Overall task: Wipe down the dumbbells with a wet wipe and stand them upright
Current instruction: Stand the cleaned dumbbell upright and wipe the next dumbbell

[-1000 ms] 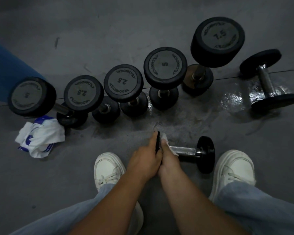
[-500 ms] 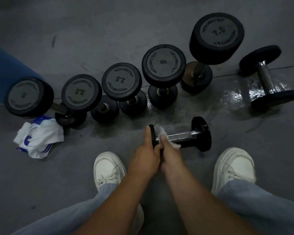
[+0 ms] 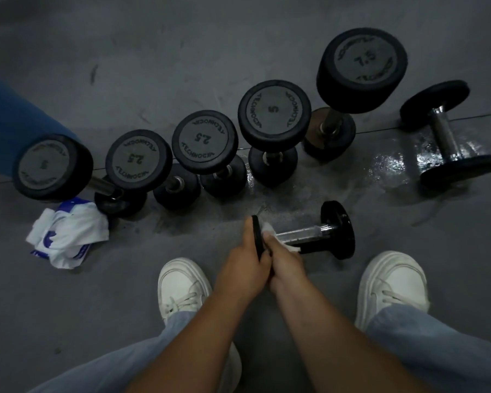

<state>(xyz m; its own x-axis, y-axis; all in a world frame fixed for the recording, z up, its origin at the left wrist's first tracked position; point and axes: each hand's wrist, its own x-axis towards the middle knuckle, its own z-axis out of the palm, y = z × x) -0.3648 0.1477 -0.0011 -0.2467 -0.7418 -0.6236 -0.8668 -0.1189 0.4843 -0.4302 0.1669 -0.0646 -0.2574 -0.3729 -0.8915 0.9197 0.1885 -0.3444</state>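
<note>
Currently five dumbbells (image 3: 274, 113) stand upright; your left hand (image 3: 244, 259) grips the small dumbbell (image 3: 338, 231), right hand (image 3: 284, 260) holds the wet wipe (image 3: 268, 229) on its handle; a larger dumbbell (image 3: 445, 137) lies flat.

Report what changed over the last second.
The small dumbbell pivoted: its right plate swung away from the person, toward the standing row. No grip changed: the left hand holds its left plate and the right hand holds the wet wipe on the handle. The row, the lying dumbbell and the white-and-blue packet stayed put.
</note>
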